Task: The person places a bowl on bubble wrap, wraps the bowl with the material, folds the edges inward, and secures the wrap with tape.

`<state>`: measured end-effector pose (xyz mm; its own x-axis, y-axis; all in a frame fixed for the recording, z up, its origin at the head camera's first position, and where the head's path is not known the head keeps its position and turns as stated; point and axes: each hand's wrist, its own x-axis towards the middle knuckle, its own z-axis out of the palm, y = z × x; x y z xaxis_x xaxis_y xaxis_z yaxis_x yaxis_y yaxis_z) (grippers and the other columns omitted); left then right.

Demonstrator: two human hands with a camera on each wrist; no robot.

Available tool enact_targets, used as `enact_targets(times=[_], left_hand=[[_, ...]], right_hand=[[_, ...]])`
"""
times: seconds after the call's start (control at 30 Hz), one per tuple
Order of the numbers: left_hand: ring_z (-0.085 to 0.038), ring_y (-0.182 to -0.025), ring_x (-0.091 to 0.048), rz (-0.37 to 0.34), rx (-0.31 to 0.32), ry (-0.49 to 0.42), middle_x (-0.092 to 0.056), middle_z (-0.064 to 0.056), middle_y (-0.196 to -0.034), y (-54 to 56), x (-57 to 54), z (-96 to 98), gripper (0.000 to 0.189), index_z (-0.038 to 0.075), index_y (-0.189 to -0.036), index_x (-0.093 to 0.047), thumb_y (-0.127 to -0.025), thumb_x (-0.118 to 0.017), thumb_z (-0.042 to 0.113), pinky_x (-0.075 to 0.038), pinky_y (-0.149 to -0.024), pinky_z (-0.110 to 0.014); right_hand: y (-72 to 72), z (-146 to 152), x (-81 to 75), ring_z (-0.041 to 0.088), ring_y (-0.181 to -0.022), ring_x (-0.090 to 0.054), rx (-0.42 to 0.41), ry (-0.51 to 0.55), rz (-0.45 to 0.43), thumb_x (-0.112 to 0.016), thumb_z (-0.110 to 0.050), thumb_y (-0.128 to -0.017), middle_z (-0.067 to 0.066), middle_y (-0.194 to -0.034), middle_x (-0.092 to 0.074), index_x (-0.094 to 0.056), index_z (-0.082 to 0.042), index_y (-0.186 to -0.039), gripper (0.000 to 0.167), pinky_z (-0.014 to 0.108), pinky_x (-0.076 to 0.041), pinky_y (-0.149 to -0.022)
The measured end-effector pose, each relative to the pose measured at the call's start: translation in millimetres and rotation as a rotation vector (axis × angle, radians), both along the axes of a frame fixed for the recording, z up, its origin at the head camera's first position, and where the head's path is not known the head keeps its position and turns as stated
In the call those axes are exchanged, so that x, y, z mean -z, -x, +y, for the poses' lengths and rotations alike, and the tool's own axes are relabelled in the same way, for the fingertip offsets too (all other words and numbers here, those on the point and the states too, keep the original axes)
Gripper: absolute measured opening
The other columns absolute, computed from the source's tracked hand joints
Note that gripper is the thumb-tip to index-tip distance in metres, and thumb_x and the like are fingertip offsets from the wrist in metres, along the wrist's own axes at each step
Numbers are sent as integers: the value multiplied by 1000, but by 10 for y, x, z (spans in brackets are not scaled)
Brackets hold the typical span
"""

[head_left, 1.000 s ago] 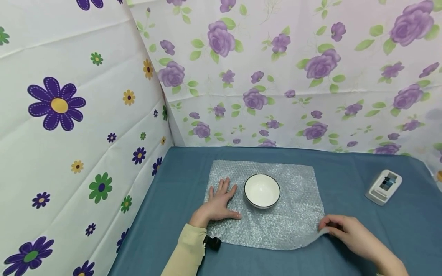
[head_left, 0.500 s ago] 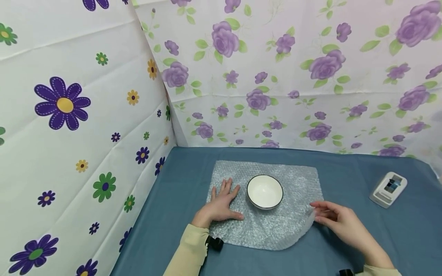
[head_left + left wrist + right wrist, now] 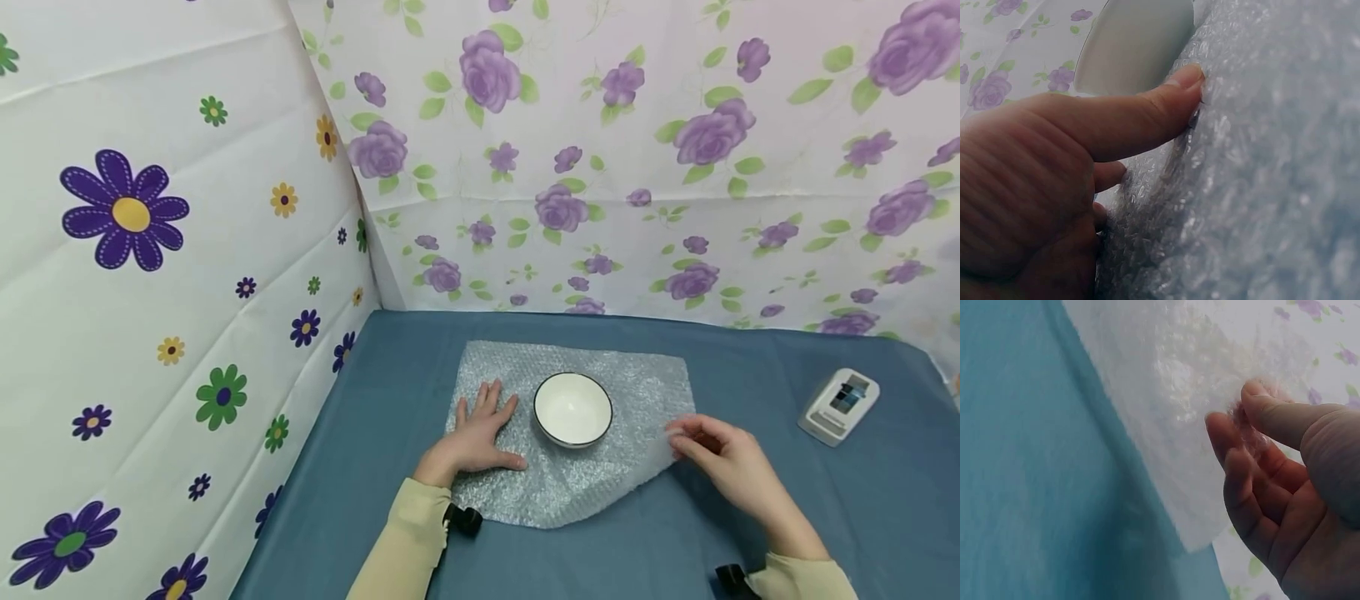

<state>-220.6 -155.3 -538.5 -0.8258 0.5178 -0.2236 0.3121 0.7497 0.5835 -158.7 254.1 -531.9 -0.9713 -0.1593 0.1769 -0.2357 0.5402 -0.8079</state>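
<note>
A white bowl [image 3: 573, 408] with a dark rim stands upright on a sheet of bubble wrap [image 3: 637, 379]. Fingers spread, my left hand [image 3: 474, 437] rests flat on the sheet just left of the bowl. In the left wrist view the thumb [image 3: 1141, 122] lies on the bubble wrap [image 3: 1272, 156], with the bowl [image 3: 1138, 47] beyond it. My right hand [image 3: 723, 462] pinches the near right corner of the sheet and lifts it off the table. The right wrist view has the raised bubble wrap [image 3: 1154, 406] between the thumb and fingers of the right hand [image 3: 1285, 481].
A blue cloth [image 3: 615, 567] covers the table. Toward the back right lies a white device [image 3: 838, 407] with a dark window. Flower-printed curtains hang behind the table [image 3: 637, 250] and along its left side.
My right hand has moved up and left, folding the near right corner of the bubble wrap inward. The left hand and the bowl stay in place on the sheet.
</note>
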Motion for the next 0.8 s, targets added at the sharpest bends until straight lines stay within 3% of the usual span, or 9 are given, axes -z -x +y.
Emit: enact_targets(times=[0.27, 0.43, 0.57, 0.8], left_hand=[[-40, -162, 14, 6, 24, -9, 9, -21, -177, 24, -14, 36, 109, 8, -171, -23, -91, -86, 46, 13, -123, -69], [-39, -162, 15, 8, 20, -16, 10, -20, -177, 35, 4, 39, 109, 8, -171, -23, -92, -86, 46, 13, -124, -69], [-37, -162, 17, -2, 7, -8, 11, -17, -177, 28, 17, 25, 108, 11, -172, -22, -92, -85, 48, 14, -124, -67], [-38, -162, 16, -5, -6, -13, 10, -18, -177, -5, 4, -6, 108, 10, -172, -23, -92, -85, 48, 14, -123, -69]], right_hand=[[143, -294, -158, 13, -75, -70, 56, 9, 150, -82, -10, -97, -2, -92, -75, -65, -14, -100, 18, 22, -54, -62], [297, -488, -267, 4, -86, -68, 61, 1, 231, -76, -7, -101, 1, -103, -77, -77, -18, -100, 11, 17, -54, -72], [402, -649, -325, 8, -95, -69, 13, -41, 236, -73, -7, -104, -1, -113, -77, -84, -22, -108, 20, 23, -56, -74], [484, -859, -325, 15, -98, -67, -95, -91, 198, -69, -4, -105, -1, -125, -73, -84, -20, -118, 25, 32, -56, -73]])
